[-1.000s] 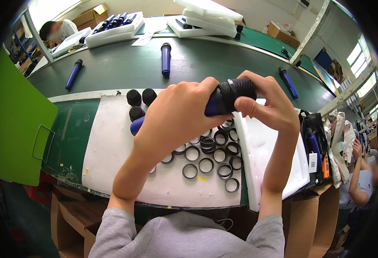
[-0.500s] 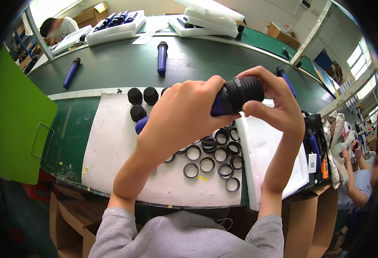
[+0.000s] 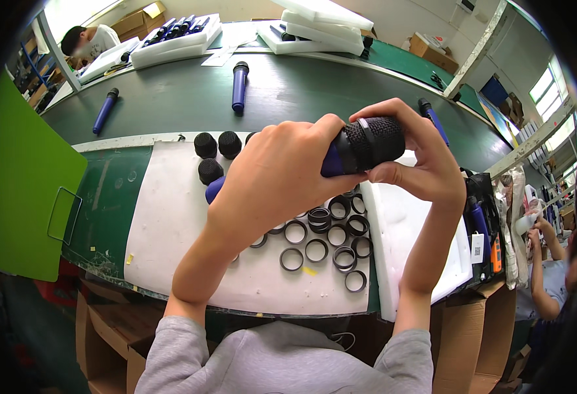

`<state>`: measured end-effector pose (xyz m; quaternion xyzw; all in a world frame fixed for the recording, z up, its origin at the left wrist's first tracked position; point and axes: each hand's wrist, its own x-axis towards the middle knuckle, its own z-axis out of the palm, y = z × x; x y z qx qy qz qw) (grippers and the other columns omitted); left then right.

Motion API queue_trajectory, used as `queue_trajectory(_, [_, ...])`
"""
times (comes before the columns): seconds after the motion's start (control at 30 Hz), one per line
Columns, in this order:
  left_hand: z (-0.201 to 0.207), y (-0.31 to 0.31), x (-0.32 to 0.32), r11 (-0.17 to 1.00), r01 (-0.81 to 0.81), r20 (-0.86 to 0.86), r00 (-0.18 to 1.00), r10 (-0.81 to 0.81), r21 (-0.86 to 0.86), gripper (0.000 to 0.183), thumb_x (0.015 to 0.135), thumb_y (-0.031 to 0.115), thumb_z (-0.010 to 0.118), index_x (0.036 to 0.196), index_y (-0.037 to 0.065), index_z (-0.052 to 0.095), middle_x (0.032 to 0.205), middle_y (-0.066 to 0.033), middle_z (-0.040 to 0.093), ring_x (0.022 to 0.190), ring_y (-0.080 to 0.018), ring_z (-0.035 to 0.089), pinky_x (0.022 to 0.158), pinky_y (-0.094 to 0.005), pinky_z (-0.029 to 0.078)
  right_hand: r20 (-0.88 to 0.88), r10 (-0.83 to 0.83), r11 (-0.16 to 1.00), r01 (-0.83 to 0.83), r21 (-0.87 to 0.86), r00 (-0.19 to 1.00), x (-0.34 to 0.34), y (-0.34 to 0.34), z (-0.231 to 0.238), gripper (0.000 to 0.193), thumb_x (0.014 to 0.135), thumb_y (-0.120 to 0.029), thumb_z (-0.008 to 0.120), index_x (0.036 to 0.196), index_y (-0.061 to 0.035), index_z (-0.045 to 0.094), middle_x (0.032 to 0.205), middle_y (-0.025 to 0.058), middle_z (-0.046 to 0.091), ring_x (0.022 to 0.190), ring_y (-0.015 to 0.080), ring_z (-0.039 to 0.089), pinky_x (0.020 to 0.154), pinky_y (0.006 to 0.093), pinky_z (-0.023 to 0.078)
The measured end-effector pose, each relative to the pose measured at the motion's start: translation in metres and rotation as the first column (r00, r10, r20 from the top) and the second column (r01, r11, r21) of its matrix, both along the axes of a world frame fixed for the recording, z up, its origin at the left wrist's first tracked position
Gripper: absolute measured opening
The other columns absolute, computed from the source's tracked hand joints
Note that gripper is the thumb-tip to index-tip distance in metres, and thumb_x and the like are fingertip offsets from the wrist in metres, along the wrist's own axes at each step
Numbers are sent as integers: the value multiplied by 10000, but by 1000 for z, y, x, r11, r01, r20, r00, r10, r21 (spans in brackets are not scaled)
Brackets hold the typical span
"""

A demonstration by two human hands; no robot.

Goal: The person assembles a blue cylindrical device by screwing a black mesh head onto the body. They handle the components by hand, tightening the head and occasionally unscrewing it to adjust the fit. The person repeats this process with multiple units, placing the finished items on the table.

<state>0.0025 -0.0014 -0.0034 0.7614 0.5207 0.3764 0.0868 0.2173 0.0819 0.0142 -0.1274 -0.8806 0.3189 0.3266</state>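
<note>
Both my hands hold a microphone [image 3: 375,141] above the bench, tilted with its black mesh head up to the right. My left hand [image 3: 278,161] is wrapped round its blue body; the body's tail end sticks out past the wrist. Fingers and thumb of my right hand [image 3: 429,161] close round the mesh head from above and below. A pale band shows on the head's collar. Under my hands, several black rings [image 3: 319,220] lie loose on a white sheet [image 3: 170,243]. Several black mesh heads [image 3: 229,145] stand beyond my left wrist, some partly hidden.
A white foam slab [image 3: 390,262] lies under my right forearm. Blue microphones [image 3: 238,88] rest on the green belt [image 3: 170,98] ahead. Foam trays [image 3: 177,49] hold more behind it. A green panel [image 3: 26,184] stands left, cartons [image 3: 462,335] below. Other people sit far left and right.
The microphones on the belt have shifted slightly left. The mesh head looks slightly turned, its pale band now more visible, and my right fingers have shifted a little on it. My left hand has barely moved.
</note>
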Motion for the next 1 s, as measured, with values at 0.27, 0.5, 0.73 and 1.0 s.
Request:
queue_trajectory(0.27, [-3, 2, 2, 1000, -22, -12, 1000, 22, 9, 466, 747, 341, 889, 1025, 34, 674, 783, -163, 708, 735, -352, 718, 678, -413, 556, 166, -135, 986, 150, -76, 977, 1, 2, 2, 628, 857, -465, 836, 1241, -27, 600, 863, 94, 708, 803, 134, 695, 765, 284, 543])
queue_trajectory(0.5, [-2, 2, 0, 999, 21, 10, 1000, -21, 35, 471, 747, 331, 885, 1049, 36, 676, 781, -168, 709, 727, -355, 721, 663, -414, 557, -8, -41, 998, 41, 37, 999, -1, -1, -2, 628, 846, -439, 853, 1255, -35, 600, 877, 78, 713, 773, 119, 681, 739, 278, 540])
queue_trajectory(0.73, [-4, 1, 2, 999, -23, -10, 1000, 23, 42, 465, 737, 300, 882, 1055, 33, 672, 781, -168, 711, 727, -358, 722, 659, -419, 557, 210, -181, 981, 193, -36, 961, 4, 5, 1, 631, 840, -373, 871, 1280, -21, 588, 890, 64, 717, 716, 130, 679, 698, 306, 561])
queue_trajectory(1.0, [-1, 1, 0, 999, 32, 26, 999, -32, 15, 461, 736, 314, 884, 1030, 30, 668, 779, -170, 706, 728, -360, 714, 669, -423, 548, -20, -17, 999, 17, 31, 1000, 2, 1, 1, 580, 820, -284, 886, 1246, 0, 614, 912, 85, 726, 802, 145, 707, 782, 311, 579])
